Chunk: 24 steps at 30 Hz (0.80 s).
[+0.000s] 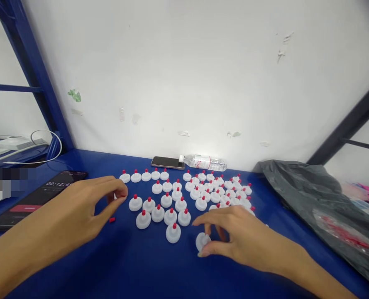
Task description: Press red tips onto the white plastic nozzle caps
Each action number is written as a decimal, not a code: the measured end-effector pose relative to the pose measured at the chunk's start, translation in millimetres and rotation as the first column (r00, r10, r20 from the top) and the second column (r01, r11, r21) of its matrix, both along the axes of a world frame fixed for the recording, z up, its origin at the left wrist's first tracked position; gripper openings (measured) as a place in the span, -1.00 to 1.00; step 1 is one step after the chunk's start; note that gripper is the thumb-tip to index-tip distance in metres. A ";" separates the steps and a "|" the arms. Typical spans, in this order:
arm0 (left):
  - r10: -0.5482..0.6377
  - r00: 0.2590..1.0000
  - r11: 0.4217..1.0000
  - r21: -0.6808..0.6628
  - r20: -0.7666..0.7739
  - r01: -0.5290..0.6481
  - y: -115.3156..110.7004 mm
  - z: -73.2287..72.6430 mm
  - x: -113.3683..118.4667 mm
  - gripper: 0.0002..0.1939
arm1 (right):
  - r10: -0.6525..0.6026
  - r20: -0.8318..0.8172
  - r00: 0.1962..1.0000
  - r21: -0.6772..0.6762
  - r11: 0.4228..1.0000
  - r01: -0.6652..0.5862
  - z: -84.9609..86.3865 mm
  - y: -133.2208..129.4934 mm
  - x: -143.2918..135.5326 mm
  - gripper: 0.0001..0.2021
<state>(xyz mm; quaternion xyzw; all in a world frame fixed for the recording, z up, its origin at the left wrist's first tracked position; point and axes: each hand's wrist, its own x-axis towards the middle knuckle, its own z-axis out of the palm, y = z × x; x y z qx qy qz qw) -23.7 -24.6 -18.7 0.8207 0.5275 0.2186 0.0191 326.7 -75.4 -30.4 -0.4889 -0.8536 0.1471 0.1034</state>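
While no red tip shows on it, the white cap (pixel 200 241) sits at the near side of the group, close over the blue table (pixel 147 270), gripped between the thumb and fingers of the right hand (pixel 238 232). The left hand (pixel 83 203) is well apart from it, thumb and forefinger pinched together on what looks like a red tip (pixel 123 196) — only a speck is visible. A loose red piece (pixel 112 219) lies just below that hand. The step in hand seems to be steadying the cap; the next move calls for a firm hold on it and careful aim with something so small. Beyond stand capped pieces (pixel 184 218) with red tops — then a bottle (pixel 204 162) and a dark phone (pixel 168 163) by the wall.
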 end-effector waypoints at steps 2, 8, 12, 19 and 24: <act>-0.075 0.996 0.996 0.051 0.048 0.072 -6.4 -1.7 5.8 -0.73 | -0.014 0.024 1.000 0.021 1.000 0.014 -6.0 0.8 -2.1 -0.50; -0.262 0.959 0.965 0.027 0.107 0.261 -24.6 -8.3 28.1 -0.78 | 0.065 0.000 0.998 0.020 0.998 -0.065 -11.9 2.0 -4.4 -0.76; -0.391 0.913 0.920 0.085 0.120 0.383 -34.1 -15.4 47.1 -0.78 | 0.164 -0.064 0.984 0.115 0.981 -0.156 -10.8 -3.0 -7.6 -0.72; -0.498 0.854 0.867 0.115 0.148 0.485 -43.2 -27.0 67.1 -0.74 | 0.226 -0.098 0.969 0.185 0.961 -0.206 -20.4 -6.5 -8.2 -0.65; -0.495 0.861 0.869 0.065 0.116 0.490 -41.9 -32.3 72.0 -0.76 | 0.244 -0.128 0.961 0.234 0.949 -0.210 -26.7 -4.4 -10.2 -0.65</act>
